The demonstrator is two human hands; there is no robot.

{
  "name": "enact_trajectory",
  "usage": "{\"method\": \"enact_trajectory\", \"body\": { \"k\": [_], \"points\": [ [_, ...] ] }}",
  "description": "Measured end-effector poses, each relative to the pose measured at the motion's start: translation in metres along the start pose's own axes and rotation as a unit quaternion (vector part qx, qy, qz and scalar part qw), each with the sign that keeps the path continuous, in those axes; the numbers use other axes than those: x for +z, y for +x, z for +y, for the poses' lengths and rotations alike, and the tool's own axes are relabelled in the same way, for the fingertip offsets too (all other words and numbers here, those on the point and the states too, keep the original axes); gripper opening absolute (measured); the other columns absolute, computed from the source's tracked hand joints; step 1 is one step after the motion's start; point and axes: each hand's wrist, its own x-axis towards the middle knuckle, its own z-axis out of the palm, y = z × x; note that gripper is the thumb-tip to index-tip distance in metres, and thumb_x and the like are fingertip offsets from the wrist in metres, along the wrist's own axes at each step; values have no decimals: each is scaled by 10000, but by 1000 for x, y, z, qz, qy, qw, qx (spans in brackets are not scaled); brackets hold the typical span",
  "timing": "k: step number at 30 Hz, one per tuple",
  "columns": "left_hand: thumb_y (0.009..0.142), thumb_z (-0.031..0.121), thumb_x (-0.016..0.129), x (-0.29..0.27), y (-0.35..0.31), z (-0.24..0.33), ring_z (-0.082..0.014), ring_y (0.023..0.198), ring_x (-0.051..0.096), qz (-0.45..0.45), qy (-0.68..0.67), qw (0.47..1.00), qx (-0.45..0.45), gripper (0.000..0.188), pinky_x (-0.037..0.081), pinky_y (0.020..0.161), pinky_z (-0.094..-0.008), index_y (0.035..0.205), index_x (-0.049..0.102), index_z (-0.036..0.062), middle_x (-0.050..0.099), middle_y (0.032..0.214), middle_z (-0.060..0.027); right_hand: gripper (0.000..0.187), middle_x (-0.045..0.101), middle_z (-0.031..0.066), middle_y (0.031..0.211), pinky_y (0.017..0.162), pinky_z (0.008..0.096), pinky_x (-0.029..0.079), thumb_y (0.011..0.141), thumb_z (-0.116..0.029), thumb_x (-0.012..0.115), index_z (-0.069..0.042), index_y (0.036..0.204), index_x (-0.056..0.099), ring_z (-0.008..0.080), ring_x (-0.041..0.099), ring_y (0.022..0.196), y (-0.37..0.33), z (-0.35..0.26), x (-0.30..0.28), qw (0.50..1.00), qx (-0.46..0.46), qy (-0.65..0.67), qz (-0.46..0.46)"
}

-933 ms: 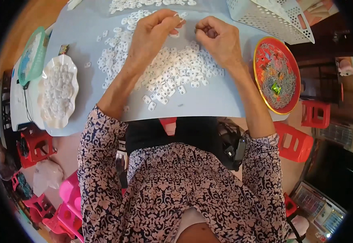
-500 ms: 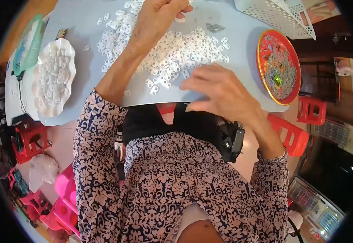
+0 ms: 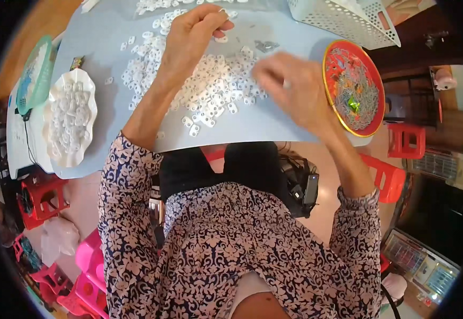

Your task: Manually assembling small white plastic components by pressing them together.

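Head view: left hand [image 3: 191,42] upper centre, fingers curled narrow; can't tell what's pinched. Right hand [image 3: 295,87] right of centre, half-curled, fingertips blurred, contents unreadable. White pieces [image 3: 215,80] heaped upper centre, partly hidden by left forearm. Perforated basket [image 3: 338,26] cut off top right.

Cannot read any lettering, numbers or signs; cannot make out any print on the small dark-and-yellow packet [image 3: 77,63] on the pale blue-grey tabletop [image 3: 112,118], too tiny and blurred.
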Motion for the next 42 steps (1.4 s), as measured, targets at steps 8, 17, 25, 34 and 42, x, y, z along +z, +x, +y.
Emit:
{"method": "enact_trajectory", "body": {
  "k": [8,17,25,34,42],
  "points": [
    [893,172,551,8,-3,16,-137,845,598,24,20,999,-24,213,473,769,-273,942,634,-18,634,861,-73,142,638,179,826,653,375,491,783,-71,580,-5,890,647,333,620,721,79,85,-9,986,16,-161,49],
    [878,171,538,12,-4,16,-78,714,535,29,23,999,-18,195,446,688,-230,901,652,15,655,789,-41,77,618,172,756,643,412,486,756,-57,582,1,780,628,339,607,708,113,103,3,954,-104,-270,-77],
    [878,169,530,12,-4,20,-82,700,533,26,38,999,-21,200,446,688,-230,893,651,11,647,769,-39,53,602,195,681,591,429,481,714,-30,607,16,699,586,370,602,672,116,90,4,945,-104,-308,-46],
    [863,184,544,14,-7,18,-75,697,520,1,64,997,-42,209,448,702,-235,899,656,12,642,756,-27,138,630,25,685,563,248,461,767,-88,673,21,852,671,100,571,633,75,77,15,956,141,232,108],
    [876,177,551,22,-11,18,-71,687,529,-22,107,993,-44,196,450,684,-231,923,655,17,644,741,-19,185,633,26,844,688,217,463,873,-84,625,3,1036,622,74,556,745,64,70,20,897,117,406,132]
  ]
}}
